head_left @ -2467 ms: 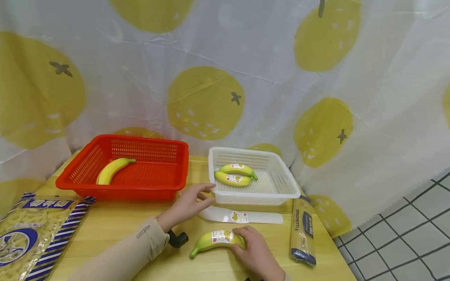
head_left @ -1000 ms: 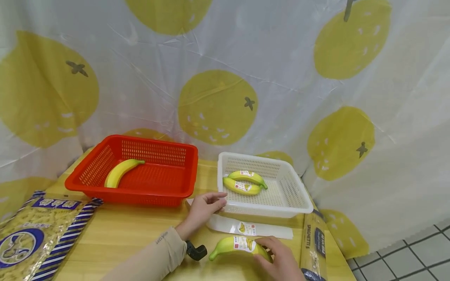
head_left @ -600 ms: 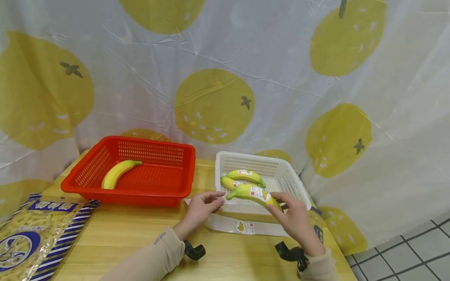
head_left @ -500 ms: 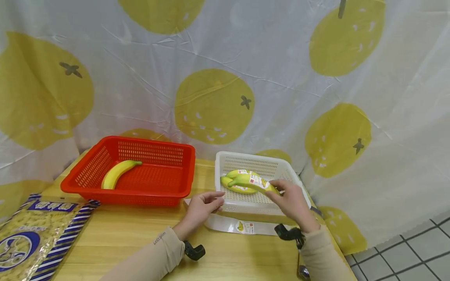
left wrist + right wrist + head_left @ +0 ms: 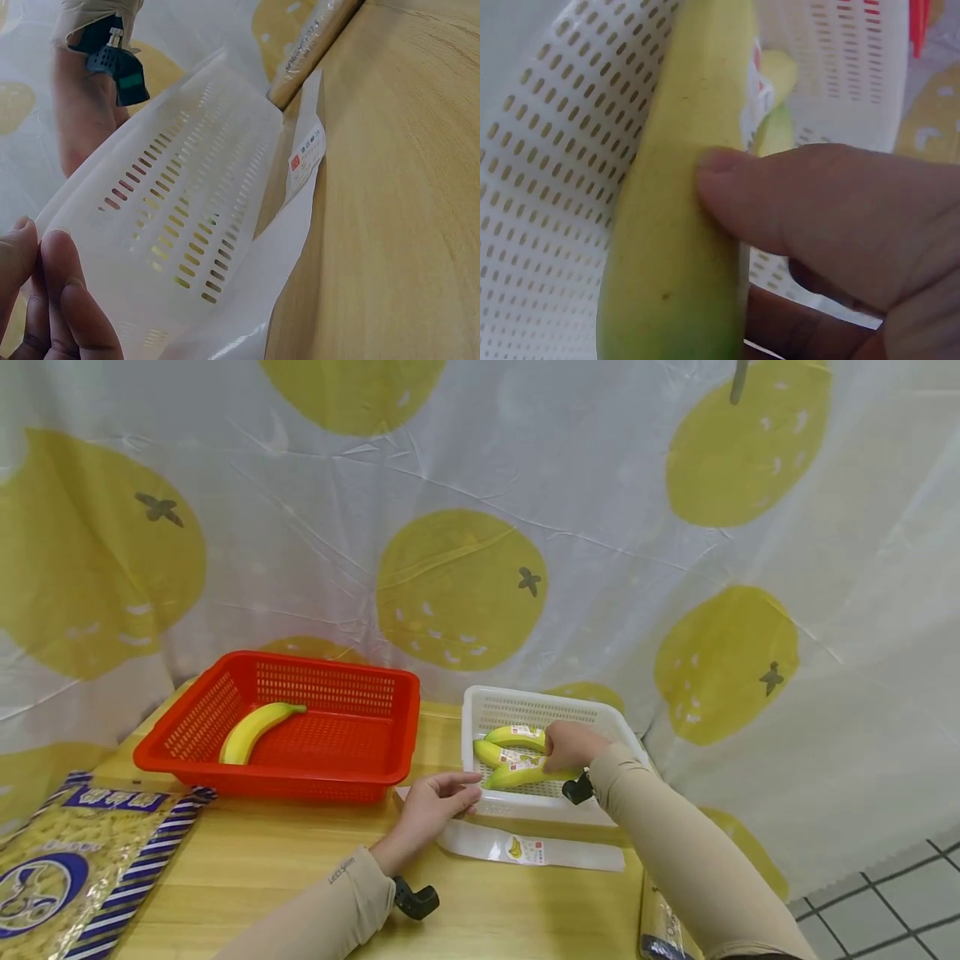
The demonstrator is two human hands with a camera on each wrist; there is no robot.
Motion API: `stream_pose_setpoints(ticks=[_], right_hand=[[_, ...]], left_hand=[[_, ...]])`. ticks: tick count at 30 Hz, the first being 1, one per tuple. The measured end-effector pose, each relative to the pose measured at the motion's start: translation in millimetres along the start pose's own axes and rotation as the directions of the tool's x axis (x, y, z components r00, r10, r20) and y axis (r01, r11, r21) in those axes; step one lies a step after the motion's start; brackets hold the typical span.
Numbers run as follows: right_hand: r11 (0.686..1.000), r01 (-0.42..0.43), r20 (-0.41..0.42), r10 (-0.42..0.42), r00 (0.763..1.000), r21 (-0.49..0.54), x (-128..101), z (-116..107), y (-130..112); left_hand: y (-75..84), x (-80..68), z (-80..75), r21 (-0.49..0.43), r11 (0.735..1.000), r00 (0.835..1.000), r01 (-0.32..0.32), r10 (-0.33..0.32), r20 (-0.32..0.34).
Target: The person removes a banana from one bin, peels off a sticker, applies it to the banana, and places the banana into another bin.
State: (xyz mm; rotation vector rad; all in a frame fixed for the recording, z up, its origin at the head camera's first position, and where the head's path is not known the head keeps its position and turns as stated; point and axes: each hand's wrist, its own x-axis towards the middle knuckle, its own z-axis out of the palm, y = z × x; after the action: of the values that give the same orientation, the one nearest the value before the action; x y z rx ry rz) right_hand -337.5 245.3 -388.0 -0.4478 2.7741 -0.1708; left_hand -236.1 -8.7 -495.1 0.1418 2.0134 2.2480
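Observation:
My right hand [image 5: 568,747] reaches into the white basket [image 5: 626,745] and grips a labelled yellow-green banana [image 5: 522,774], low over the basket floor; whether it touches the floor I cannot tell. In the right wrist view my thumb [image 5: 776,201] presses on that banana [image 5: 679,225] above the basket's mesh [image 5: 547,150]. Two more labelled bananas [image 5: 516,737] lie behind it. My left hand [image 5: 437,797] rests with relaxed fingers against the basket's front left corner. In the left wrist view its fingertips [image 5: 64,296] sit beside the basket wall [image 5: 195,217].
A red basket [image 5: 390,760] at the left holds one bare banana [image 5: 258,730]. An empty white wrapper [image 5: 525,850] lies flat in front of the white basket. A big pasta bag [image 5: 60,868] covers the near left corner. A spaghetti pack [image 5: 658,933] lies at the table's right edge.
My right hand lifted the banana off the table and carried it forward into the white basket, then lowered it beside the other two. The left hand stayed at the basket's corner.

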Motion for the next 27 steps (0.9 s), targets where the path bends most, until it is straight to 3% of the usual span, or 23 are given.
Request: stream_pose_setpoints(ticks=[5, 14, 23, 27], right_hand=[[1.0, 0.004, 0.103, -0.001, 0.995, -0.028, 7, 6, -3], [0.999, 0.019, 0.192, -0.011, 0.981, -0.041, 19, 19, -1], [0.998, 0.018, 0.214, -0.004, 0.977, -0.066, 29, 28, -3], [0.995, 0.009, 0.161, 0.007, 0.987, -0.097, 33, 30, -7]], left_hand=[[-0.3, -0.6, 1.6, -0.005, 1.0, 1.0, -0.003, 0.003, 0.021], [0.3, -1.0, 0.4, -0.004, 1.0, 1.0, -0.003, 0.003, 0.009], [1.1, -2.3, -1.3, 0.004, 1.0, 1.0, -0.009, 0.009, 0.011], [2.2, -2.8, -2.3, -0.001, 1.0, 1.0, 0.0, 0.0, 0.012]])
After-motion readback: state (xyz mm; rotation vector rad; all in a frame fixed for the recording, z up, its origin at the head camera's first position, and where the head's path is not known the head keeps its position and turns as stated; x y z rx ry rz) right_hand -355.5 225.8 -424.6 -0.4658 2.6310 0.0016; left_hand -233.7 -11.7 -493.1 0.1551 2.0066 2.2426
